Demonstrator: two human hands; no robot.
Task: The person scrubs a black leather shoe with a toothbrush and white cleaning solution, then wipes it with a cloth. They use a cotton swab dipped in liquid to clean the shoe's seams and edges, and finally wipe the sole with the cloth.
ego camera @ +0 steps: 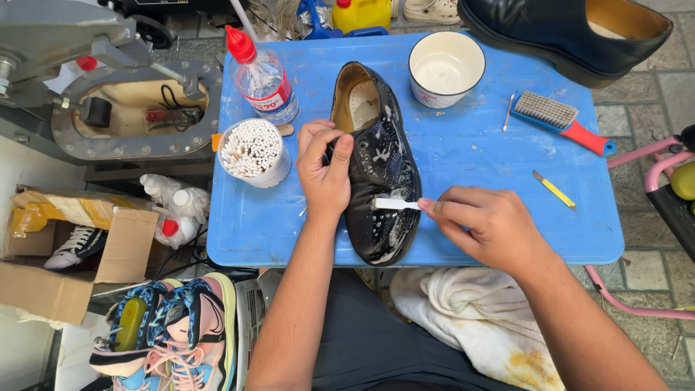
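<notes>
My left hand (323, 174) clamps the black shoe (378, 163) mid-table, fingers curled on its side; my right hand (483, 224) pinches a small white brush (396, 204) on the soapy toe. Suds could make my grip slip, I judge. The blue table (470, 159) is wet and crowded; tiled floor beyond.

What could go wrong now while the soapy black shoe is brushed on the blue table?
1. The left hand grips the foamy black leather shoe; it might slip.
2. The right hand works the small white brush near the blue plastic table edge, so foam may drip onto the cream towel below.
</notes>
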